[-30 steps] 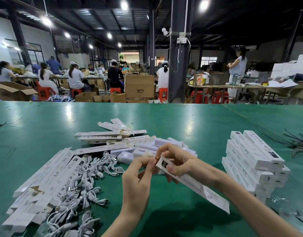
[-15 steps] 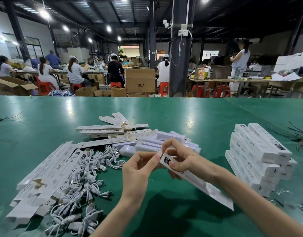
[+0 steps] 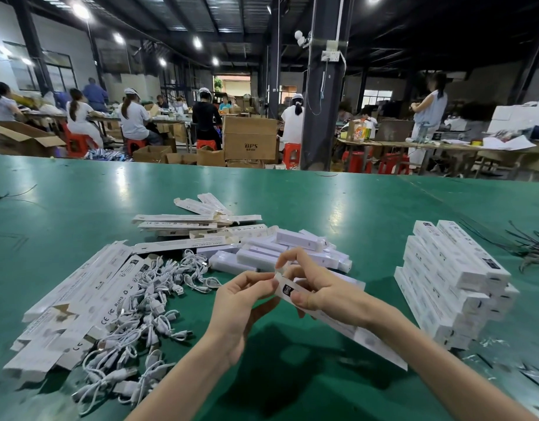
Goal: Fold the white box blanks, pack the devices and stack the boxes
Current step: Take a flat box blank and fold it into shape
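White box [image 3: 371, 343] is held just above the surface [image 3: 353, 208] in front of you, with your right hand [image 3: 319, 287] curled round its far end and your left hand [image 3: 247, 296] pinching the end flap. Push that flap in skewed and it will likely crease or miss its slot.

A factory packing hall: capped workers [image 3: 134, 120] sit on red stools [image 3: 291, 153] at long tables among cardboard cartons [image 3: 250, 138], under a dark metal roof with ceiling lights [image 3: 79, 10]. The green table [image 3: 322, 208] carries flat box blanks [image 3: 79, 299], white cables [image 3: 146, 305] and stacked boxes [image 3: 453, 284].
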A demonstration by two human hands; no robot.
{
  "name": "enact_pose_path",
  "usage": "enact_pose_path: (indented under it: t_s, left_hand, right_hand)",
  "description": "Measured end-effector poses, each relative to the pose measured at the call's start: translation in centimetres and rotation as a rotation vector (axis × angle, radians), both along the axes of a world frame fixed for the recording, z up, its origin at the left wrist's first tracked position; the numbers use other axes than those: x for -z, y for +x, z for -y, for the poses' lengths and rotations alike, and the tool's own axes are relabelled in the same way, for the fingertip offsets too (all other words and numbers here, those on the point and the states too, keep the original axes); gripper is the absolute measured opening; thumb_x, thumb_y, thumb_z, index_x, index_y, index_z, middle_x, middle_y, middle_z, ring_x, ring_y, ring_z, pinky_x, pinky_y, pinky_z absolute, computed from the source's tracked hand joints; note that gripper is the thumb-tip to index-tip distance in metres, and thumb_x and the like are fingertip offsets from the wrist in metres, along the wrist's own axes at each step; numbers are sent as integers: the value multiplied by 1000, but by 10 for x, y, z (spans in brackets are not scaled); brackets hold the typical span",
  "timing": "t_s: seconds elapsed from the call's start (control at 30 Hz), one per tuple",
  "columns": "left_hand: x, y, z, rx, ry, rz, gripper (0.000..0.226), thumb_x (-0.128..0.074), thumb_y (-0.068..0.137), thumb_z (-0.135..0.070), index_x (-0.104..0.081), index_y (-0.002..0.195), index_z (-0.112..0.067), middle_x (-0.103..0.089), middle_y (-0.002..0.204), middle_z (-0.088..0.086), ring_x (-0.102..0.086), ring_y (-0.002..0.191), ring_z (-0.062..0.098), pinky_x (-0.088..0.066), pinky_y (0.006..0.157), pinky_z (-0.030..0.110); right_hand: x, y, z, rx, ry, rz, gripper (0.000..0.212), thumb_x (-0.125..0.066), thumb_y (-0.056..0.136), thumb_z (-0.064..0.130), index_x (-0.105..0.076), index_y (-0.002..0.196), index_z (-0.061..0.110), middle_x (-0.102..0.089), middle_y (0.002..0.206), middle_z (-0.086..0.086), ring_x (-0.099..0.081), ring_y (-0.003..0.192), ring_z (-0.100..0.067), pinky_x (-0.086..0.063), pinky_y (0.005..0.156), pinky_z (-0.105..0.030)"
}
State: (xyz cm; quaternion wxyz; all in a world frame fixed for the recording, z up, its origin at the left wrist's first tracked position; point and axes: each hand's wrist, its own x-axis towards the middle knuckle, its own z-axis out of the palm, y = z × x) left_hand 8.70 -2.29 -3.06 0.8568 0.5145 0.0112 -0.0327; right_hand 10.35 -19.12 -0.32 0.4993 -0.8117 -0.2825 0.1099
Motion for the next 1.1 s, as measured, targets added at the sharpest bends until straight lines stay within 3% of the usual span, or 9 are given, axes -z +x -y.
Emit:
enact_pose_path:
  t_s: [0.23, 0.37, 0.5, 0.6, 0.73, 0.83, 0.9, 1.0, 1.1]
  left_hand:
    - [1, -1, -1, 13, 85, 140, 26, -64, 82, 9, -76, 68, -10, -74, 86, 11, -67, 75, 15, -58, 73, 25]
    - [7, -3, 3, -12, 259, 252, 20, -68, 81, 7, -77, 84, -10, -74, 90, 14, -63, 81, 17, -54, 82, 32]
    - [11, 0, 3, -5, 276, 294, 14, -76, 73, -17, -75, 85, -11, -74, 87, 8, -65, 78, 11, -56, 71, 24]
    - [13, 5, 3, -41, 249, 204, 18, -75, 70, -18, -72, 86, -10, -74, 85, 9, -68, 74, 14, -56, 66, 22]
    - [11, 13, -2, -19, -93, -77, 19, -69, 73, -5, -71, 92, -2, -74, 88, 15, -69, 70, 19, -56, 57, 21]
    - [4, 17, -4, -25, -269, -278, 9, -63, 82, -2, -70, 88, 0, -73, 78, 13, -68, 61, 16, -47, 40, 15]
    - [3, 14, -3, 13, -340, -342, 11, -62, 79, -4, -67, 86, 4, -69, 72, 14, -63, 59, 16, -41, 33, 13]
    - [4, 10, -2, 58, -382, -387, 16, -63, 69, -2, -64, 84, 5, -64, 65, 11, -59, 52, 14, -36, 30, 12]
    - [5, 11, 2, -2, -338, -320, 9, -57, 82, 7, -62, 88, 2, -66, 72, 12, -61, 53, 13, -48, 43, 15]
  right_hand:
    - [-11, -3, 3, 13, 48, -80, 53, -47, 78, 10, -41, 125, 34, -54, 100, -17, -55, 76, -19, -48, 71, -30]
    - [-14, -4, 5, 24, 28, -97, 53, -45, 76, 8, -42, 125, 29, -55, 95, -9, -54, 73, -20, -47, 67, -26]
    - [-16, -6, 2, 54, 1, -79, 46, -48, 89, 1, -43, 125, 29, -57, 100, -14, -56, 79, -23, -49, 76, -36]
    - [-16, -9, -3, 60, -65, -97, 42, -55, 96, 9, -39, 130, 28, -57, 117, -16, -60, 86, -19, -52, 85, -36]
    - [-20, -11, -6, 12, 99, -296, 32, -57, 97, 21, -48, 128, 24, -52, 129, -7, -62, 110, -25, -52, 95, -46]
    - [-24, -6, -5, 26, 344, -441, 28, -43, 99, 1, -56, 122, 11, -63, 124, -4, -61, 110, -29, -47, 98, -54]
    - [-23, -4, -5, 19, 393, -463, 44, -36, 89, -19, -59, 117, 6, -62, 126, -8, -58, 114, -35, -39, 105, -55]
    - [-19, -4, -5, -78, 365, -411, 57, -44, 73, -21, -57, 119, 10, -54, 135, -13, -57, 119, -38, -44, 104, -44]
    - [-16, -8, -9, -20, 171, -128, 41, -68, 79, 3, -58, 113, 24, -69, 108, 4, -68, 99, -17, -53, 84, -25]
